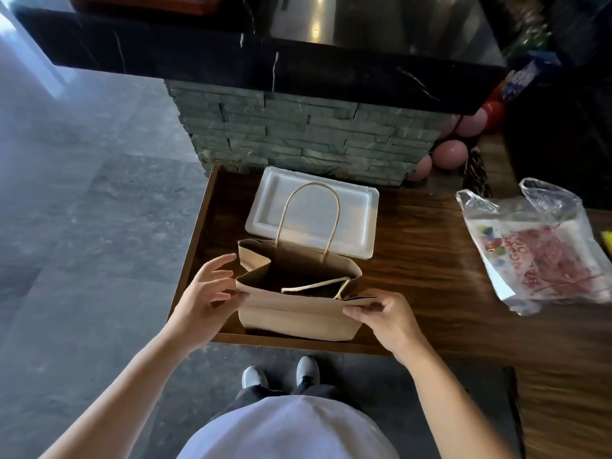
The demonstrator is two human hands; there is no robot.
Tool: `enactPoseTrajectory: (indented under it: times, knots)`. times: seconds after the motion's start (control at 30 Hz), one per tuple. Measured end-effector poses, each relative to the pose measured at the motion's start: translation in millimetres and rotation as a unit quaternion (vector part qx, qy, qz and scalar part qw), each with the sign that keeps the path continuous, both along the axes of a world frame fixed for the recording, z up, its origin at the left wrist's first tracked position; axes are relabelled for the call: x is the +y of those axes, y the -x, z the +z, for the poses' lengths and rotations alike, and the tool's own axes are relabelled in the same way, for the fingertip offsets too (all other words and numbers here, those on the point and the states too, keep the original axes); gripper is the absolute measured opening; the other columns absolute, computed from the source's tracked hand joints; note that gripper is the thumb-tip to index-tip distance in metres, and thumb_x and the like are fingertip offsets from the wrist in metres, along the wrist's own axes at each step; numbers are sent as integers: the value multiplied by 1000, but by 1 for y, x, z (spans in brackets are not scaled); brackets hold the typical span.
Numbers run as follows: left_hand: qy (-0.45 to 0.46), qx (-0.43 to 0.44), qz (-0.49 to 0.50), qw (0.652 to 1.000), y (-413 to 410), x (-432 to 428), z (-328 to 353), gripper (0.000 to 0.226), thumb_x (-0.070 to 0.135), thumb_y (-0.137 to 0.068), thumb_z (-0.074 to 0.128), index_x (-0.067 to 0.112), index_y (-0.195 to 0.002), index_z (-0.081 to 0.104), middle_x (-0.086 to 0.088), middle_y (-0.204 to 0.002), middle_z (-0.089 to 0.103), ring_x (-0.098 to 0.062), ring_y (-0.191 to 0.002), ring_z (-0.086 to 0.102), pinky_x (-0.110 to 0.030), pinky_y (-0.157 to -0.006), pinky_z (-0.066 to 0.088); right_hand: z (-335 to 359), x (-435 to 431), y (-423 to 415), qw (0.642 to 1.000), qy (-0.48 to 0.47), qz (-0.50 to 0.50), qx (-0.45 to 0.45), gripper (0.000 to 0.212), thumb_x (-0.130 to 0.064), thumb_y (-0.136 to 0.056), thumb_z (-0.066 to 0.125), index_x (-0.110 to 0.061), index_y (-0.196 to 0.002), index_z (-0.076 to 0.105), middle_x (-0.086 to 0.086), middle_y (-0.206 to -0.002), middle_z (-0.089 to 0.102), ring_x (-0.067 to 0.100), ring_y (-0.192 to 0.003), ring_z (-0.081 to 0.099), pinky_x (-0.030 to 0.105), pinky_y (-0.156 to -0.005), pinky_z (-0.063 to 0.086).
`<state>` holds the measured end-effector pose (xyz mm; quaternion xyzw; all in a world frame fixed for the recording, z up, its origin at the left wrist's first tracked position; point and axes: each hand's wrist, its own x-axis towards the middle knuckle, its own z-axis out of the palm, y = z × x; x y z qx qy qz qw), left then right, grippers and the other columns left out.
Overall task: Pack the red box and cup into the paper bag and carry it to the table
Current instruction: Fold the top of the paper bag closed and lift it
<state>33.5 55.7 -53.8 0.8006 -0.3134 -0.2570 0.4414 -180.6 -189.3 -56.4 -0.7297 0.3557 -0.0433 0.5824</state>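
A brown paper bag point(298, 314) stands open and upright near the front left corner of the wooden counter point(420, 260). Its far handle sticks up; the near handle has flopped into the mouth. My left hand point(207, 294) pinches the bag's left rim with thumb and fingers. My right hand point(384, 318) pinches the near rim at the right corner. The inside of the bag looks dark and I cannot tell what is in it. No red box or cup shows in view.
A white foam tray lid point(357, 223) lies flat right behind the bag. A clear plastic bag point(536, 246) with red-printed contents sits at the right. A stone-clad pillar point(304, 134) under a black counter rises behind. Pink balloons point(450, 154) hang at the back right.
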Motion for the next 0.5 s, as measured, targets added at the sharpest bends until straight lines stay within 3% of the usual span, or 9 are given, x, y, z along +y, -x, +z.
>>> enactPoseTrajectory:
  times: [0.07,0.13,0.2,0.27,0.4,0.47,0.5]
  knots:
    - [17,13,4,1000,-2,-1,1,19,17,-86,69,34,-79,75,19,-142,47,-1,-122,53,-26,-86,55,-2,0,-3,1000,-3,-11,-4,25,-32,-65,86,-33,-86,73,-11,-87,76,7,-83,69,30,-74,57]
    - [31,59,6,998,-3,-3,1,24,11,-88,68,33,-80,73,15,-140,52,-7,-113,62,-36,-87,57,-5,0,-4,1000,2,-18,-12,28,-37,-63,86,-38,-88,73,-15,-90,75,4,-86,69,31,-77,57]
    - [44,94,9,995,-5,-3,-2,18,8,-87,69,25,-91,74,11,-139,55,-15,-108,66,-43,-89,57,-6,-2,-5,999,8,-17,-31,26,-36,-65,85,-43,-87,74,-17,-94,74,7,-90,68,34,-81,57]
    - [57,100,12,993,-5,-3,-3,24,10,-84,73,20,-106,73,14,-137,56,-20,-108,66,-39,-89,55,-7,-3,-6,998,32,-17,-53,26,-28,-66,86,-43,-84,73,-14,-104,66,17,-100,65,35,-85,56]
    - [88,113,21,989,-2,-6,-2,42,12,-77,74,28,-114,63,3,-125,64,-20,-118,59,-39,-87,55,-7,-8,-4,996,49,-50,-57,67,-20,-60,91,-41,-112,54,-5,-128,49,13,-116,52,32,-88,55]
    - [88,110,21,990,-2,-9,-5,42,0,-78,74,26,-105,55,-5,-118,64,-22,-119,57,-42,-85,56,-7,-9,-6,998,14,-27,-60,90,-20,-57,92,-43,-129,43,-18,-132,49,2,-118,49,22,-91,49]
    - [79,108,22,991,-3,-10,-6,44,-4,-79,74,25,-103,52,-7,-115,64,-23,-117,58,-42,-84,57,-8,-8,-8,999,6,-7,-52,92,-20,-57,92,-47,-130,42,-27,-127,52,-5,-115,50,14,-89,47]
